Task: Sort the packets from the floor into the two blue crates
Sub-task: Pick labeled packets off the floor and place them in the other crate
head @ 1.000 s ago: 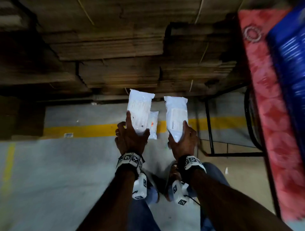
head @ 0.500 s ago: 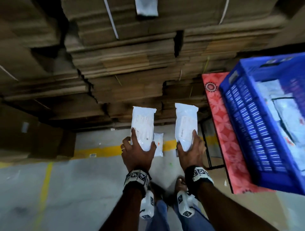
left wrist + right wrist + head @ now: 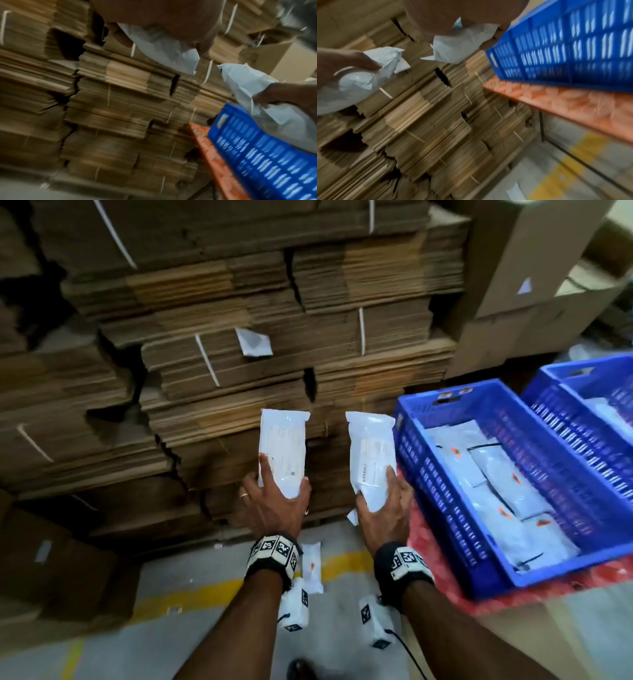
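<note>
Because each grip clasps one white packet by its lower end — left hand (image 3: 274, 506) and right hand (image 3: 385, 517) alike — labels face up, likely for reading. The near blue crate (image 3: 445, 505) sits just right; one packet (image 3: 311, 568) remains on the floor.

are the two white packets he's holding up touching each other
Apart. The head view shows brown cardboard stack between the left hand's packet and the right hand's packet.

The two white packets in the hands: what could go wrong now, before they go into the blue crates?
1. The left hand and right hand grip each packet only at its lower end; one could slip.
2. Another packet on the floor lies near the feet and might be stepped on.
</note>
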The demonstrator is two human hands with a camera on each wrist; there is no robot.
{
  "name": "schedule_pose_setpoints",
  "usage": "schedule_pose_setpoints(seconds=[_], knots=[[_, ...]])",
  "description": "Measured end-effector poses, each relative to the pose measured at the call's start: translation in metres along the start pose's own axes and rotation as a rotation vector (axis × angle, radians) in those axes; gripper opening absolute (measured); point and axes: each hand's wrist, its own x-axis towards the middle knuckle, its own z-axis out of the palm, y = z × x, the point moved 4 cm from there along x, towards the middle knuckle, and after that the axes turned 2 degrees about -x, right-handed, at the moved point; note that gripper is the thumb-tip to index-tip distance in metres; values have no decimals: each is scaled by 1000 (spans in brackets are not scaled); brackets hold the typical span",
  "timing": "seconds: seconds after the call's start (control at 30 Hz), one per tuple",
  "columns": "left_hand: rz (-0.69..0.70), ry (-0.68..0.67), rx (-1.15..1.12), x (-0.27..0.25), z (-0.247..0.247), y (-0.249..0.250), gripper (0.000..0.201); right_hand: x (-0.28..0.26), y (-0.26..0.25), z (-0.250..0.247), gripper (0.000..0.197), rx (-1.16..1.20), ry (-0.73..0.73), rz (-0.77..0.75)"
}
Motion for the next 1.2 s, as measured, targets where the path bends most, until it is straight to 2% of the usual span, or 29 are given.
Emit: schedule_pose_setpoints(seconds=[0.2,0.33,0.67,0.9,1.2], knots=[[90,58,-91,-41,-6,83,91,38,6,-82,76,93,59,-64],[58,88,-150,-69,2,134,93,65,13,-138,74,91,98,-106],[180,70,-201,-126,39,250,94,127,67,-268,75,45,245,-127],[244,34,-198,-138,81,317,92,162,111,-325,74,-11,342,-80],[297,-105,-211,-169,156,377,93,191,183,-388,75,-159,367,-46]])
